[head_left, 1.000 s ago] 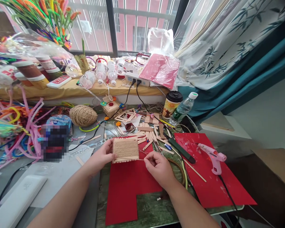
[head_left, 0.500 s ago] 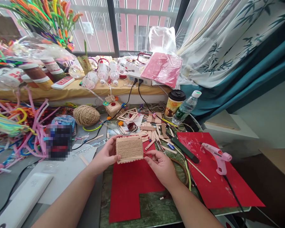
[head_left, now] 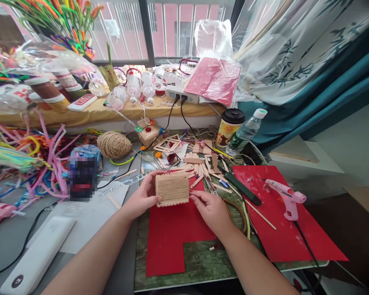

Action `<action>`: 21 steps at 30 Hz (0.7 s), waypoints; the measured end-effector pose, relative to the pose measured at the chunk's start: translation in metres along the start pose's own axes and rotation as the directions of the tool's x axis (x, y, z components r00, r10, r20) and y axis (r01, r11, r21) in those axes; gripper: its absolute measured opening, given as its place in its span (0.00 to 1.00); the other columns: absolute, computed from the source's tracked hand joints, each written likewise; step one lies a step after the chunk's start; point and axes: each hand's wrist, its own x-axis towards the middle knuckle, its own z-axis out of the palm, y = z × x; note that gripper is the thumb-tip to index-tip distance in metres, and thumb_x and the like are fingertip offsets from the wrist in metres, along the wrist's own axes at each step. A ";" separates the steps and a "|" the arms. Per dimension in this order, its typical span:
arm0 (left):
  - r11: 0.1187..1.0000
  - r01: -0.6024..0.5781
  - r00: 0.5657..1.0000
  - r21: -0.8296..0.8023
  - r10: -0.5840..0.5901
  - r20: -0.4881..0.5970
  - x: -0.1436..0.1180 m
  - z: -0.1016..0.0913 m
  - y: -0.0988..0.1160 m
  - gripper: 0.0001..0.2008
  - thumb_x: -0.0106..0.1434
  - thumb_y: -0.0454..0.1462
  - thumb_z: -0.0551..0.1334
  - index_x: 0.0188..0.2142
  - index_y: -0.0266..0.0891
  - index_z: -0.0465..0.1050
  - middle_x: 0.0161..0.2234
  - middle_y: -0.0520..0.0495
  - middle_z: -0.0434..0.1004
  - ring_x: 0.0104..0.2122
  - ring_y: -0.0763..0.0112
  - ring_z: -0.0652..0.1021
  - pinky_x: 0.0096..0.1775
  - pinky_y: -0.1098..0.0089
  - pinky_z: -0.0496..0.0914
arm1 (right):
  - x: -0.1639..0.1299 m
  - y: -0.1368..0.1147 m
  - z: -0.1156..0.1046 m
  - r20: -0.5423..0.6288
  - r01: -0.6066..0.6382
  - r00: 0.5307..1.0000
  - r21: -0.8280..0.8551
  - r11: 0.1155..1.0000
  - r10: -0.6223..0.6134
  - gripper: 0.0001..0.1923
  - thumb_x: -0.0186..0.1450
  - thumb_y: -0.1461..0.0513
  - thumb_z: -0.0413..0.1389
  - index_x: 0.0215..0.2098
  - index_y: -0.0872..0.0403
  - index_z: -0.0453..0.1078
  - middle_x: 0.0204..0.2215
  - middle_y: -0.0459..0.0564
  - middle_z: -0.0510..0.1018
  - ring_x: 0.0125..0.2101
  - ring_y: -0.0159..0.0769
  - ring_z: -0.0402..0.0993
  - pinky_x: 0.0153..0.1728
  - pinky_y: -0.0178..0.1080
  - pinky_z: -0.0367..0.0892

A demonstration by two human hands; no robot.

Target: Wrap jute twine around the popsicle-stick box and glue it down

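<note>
A small craft-stick box [head_left: 172,189] with twine-like rows across its face and scalloped stick ends along its edges is held up over red paper [head_left: 169,241]. My left hand [head_left: 147,194] grips its left side, thumb on the front and fingers behind. At the box's right edge, my right hand [head_left: 206,205] is closed in a pinch. Whatever sits between those fingertips is too small to make out. Loose craft sticks [head_left: 197,164] lie scattered behind the box.
A pink glue gun [head_left: 287,198] rests on a red sheet [head_left: 310,241] at right. A twine ball [head_left: 114,144], a lidded cup [head_left: 230,129] and a water bottle [head_left: 246,133] stand behind. Pipe cleaners [head_left: 46,159] and a white power bank [head_left: 38,254] are at left.
The view has shifted slightly. My hands keep the same hold on the box, which is turned very slightly.
</note>
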 end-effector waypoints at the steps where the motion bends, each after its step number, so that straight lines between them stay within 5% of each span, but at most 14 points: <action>1: 1.000 -0.003 1.000 0.013 0.003 0.006 0.000 -0.001 0.001 0.37 0.61 0.40 0.72 0.65 0.47 0.59 0.65 0.40 0.67 0.64 0.48 0.71 0.60 0.56 0.69 | 0.000 0.001 0.000 0.011 0.008 1.000 -0.020 1.000 -0.008 0.12 0.74 0.59 0.57 0.50 0.47 0.83 0.47 0.51 0.88 0.46 0.47 0.85 0.51 0.47 0.77; 21: 0.983 0.117 0.993 0.145 -0.118 0.003 0.003 -0.002 -0.003 0.40 0.62 0.44 0.73 0.67 0.48 0.55 0.65 0.38 0.67 0.64 0.49 0.72 0.60 0.56 0.71 | 0.002 -0.001 0.002 0.073 -0.002 0.997 -0.040 0.999 0.005 0.10 0.73 0.61 0.57 0.45 0.48 0.82 0.39 0.47 0.88 0.39 0.42 0.84 0.42 0.40 0.72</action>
